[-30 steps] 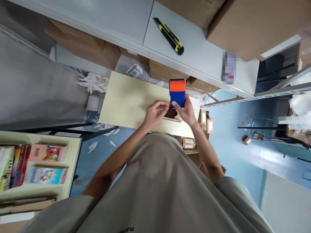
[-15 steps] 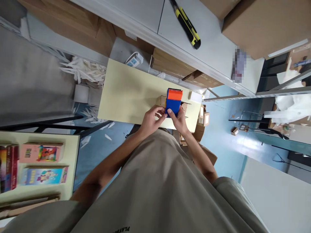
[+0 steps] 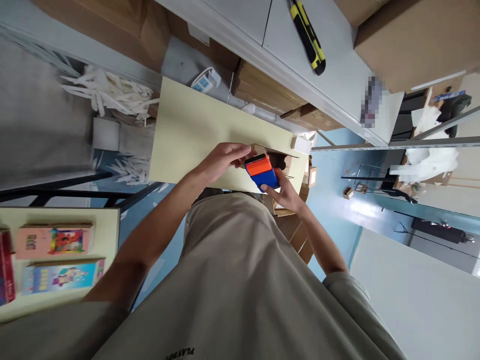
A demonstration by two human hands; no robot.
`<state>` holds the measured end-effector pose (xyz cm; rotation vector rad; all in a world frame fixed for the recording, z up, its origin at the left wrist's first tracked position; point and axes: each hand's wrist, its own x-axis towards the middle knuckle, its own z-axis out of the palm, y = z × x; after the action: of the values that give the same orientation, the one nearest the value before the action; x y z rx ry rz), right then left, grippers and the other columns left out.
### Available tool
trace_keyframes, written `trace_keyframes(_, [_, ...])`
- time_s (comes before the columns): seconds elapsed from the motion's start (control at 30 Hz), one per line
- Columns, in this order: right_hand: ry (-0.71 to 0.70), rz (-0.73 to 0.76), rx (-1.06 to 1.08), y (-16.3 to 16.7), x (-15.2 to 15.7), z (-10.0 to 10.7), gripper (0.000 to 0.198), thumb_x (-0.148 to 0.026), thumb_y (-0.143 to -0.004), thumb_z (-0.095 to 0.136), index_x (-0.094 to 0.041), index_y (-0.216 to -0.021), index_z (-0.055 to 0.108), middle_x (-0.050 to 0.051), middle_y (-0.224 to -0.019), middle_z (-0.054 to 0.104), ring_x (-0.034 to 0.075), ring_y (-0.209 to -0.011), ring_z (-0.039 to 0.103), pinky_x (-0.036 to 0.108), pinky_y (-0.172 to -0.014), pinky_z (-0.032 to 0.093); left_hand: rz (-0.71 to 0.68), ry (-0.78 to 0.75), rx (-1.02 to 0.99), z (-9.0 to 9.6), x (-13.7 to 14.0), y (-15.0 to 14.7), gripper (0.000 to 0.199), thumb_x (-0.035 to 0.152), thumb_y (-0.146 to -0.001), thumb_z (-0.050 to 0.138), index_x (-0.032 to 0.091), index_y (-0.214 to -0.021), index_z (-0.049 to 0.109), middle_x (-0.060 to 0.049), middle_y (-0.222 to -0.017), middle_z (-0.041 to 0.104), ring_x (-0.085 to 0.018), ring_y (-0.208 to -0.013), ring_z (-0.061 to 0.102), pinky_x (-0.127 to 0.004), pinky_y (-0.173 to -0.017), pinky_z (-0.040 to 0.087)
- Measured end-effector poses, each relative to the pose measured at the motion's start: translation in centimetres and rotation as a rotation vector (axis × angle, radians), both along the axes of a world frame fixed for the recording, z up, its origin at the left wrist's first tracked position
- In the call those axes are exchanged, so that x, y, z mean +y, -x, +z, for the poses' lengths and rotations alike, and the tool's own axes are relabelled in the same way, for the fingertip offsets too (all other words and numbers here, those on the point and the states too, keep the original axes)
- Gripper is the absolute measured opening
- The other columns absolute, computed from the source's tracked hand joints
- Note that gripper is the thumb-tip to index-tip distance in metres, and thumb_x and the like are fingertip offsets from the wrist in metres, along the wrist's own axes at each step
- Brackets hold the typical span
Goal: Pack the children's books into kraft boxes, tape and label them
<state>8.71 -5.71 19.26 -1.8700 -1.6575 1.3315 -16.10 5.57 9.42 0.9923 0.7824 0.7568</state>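
My right hand (image 3: 287, 192) grips a blue and orange block (image 3: 265, 176) with a black, ridged end, thumb on its near side. The block is tilted, its black end pointing up and left, above the cream table (image 3: 187, 130). Just left of that end is my left hand (image 3: 227, 157), its fingers stretched to the right and nothing visible in them. Whether its fingertips touch the block or the box behind is unclear. Behind the block stands an open cardboard box (image 3: 288, 161), partly covered by it.
A yellow-black box cutter (image 3: 308, 37) lies on the grey shelf (image 3: 277, 55) above. A white box (image 3: 301, 145) sits at the table's right end. Beyond the table are a power strip (image 3: 204, 82) and cartons (image 3: 268, 90). Boxed items (image 3: 62, 277) lie on a side table.
My left hand has come off the block's lower side and moved up and left. The block, upright before, has tipped leftward in my right hand. The view has shifted slightly.
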Motion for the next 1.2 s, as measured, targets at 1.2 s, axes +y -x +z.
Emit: trace_keyframes(1.2, [0.647,0.384,-0.769,-0.1,13.8,12.1,0.071,-0.092,-0.101,0.068,-0.022,-0.091,0.077,0.012,-0.081,0.083,0.029,-0.076,0.08,0.038,-0.072,0.055,0.486,0.609,-0.057,-9.7,-3.3,-7.6,0.034,0.04,-0.087,0.104,0.021,-0.079,0.077,0.0,-0.073,0.07,-0.012,-0.067,0.058,-0.026,-0.067,0.049])
